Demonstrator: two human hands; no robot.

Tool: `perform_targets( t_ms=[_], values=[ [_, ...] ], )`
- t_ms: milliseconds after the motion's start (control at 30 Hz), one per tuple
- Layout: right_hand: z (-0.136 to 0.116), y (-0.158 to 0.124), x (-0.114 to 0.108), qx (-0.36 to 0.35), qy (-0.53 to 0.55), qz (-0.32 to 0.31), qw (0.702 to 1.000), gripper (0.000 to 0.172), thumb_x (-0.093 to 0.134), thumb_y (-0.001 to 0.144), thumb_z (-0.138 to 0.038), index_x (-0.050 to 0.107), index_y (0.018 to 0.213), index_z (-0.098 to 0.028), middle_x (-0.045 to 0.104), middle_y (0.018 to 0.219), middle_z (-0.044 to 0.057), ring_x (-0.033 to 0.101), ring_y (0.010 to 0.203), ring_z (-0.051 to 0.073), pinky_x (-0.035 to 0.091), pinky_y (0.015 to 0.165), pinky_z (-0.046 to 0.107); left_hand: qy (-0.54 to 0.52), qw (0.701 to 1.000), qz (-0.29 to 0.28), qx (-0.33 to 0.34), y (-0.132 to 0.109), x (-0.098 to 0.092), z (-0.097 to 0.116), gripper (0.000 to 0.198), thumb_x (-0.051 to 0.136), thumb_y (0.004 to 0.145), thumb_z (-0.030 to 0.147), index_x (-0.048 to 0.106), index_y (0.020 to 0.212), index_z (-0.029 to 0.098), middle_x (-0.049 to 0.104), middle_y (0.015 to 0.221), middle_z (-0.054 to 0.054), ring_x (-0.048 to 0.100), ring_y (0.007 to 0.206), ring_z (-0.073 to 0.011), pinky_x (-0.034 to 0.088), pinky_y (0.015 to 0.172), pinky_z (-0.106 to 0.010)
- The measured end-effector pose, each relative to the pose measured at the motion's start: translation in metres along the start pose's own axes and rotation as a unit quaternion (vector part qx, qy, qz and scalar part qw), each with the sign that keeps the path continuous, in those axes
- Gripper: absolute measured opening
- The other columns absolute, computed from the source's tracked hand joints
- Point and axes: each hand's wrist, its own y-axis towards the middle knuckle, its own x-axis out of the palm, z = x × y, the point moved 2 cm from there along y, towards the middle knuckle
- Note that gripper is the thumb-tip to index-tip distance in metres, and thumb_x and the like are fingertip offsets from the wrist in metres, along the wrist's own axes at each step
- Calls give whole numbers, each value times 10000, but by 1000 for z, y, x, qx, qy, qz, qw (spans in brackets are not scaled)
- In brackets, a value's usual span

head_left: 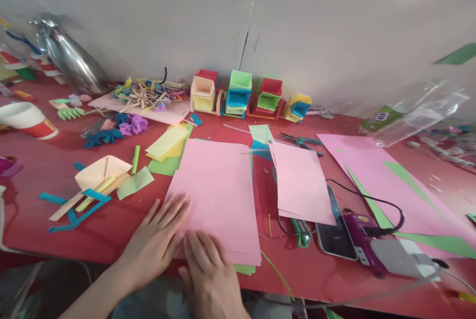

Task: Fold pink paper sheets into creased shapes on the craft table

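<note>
A stack of pink paper [219, 185] lies in front of me, with green sheets [245, 269] showing under its lower edge. On its left edge rests my left hand [158, 234], fingers stretched out flat. My right hand [211, 269] lies on the stack's lower left corner, its fingers extended side by side over the paper. Neither hand grips anything. Left of the stack are yellow paper pieces [167, 143] and a light green strip [135, 184]. Smaller pink sheets [303, 180] sit to the right, partly over a phone [336, 234] and a green-handled cutter [303, 233].
Folded paper boxes [238, 95] line the white partition. A metal jug [70, 56] and a paper cup [28, 119] stand at the left. Pliers [303, 141], a purple glue gun [366, 239] with a cable and a plastic bottle [405, 115] are on the right.
</note>
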Motion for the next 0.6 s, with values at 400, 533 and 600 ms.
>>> perform_targets(
  t_ms=[400,533,600],
  values=[
    [54,-54,-64,22,-147,-42,988,301,400,844,-165,582,1084,-156,649,1051,32,545,975,190,334,920,335,14,999,10,-34,-8,1,-5,626,326,866,310,32,1405,188,184,1447,-40,153,1323,-231,148,1057,-428],
    [47,-51,-63,37,-144,-42,988,302,398,843,-150,575,1088,-145,643,1050,44,536,973,193,322,917,338,33,996,28,-82,-26,8,-27,599,300,870,291,50,1405,191,221,1435,-63,194,1312,-241,186,1039,-451],
    [44,-50,-64,49,-134,-38,989,301,386,847,-145,575,1081,-140,640,1040,50,530,963,198,324,909,341,42,993,44,-105,-36,7,-37,596,303,866,283,64,1406,195,222,1435,-79,210,1306,-253,193,1034,-466]
  ],
)
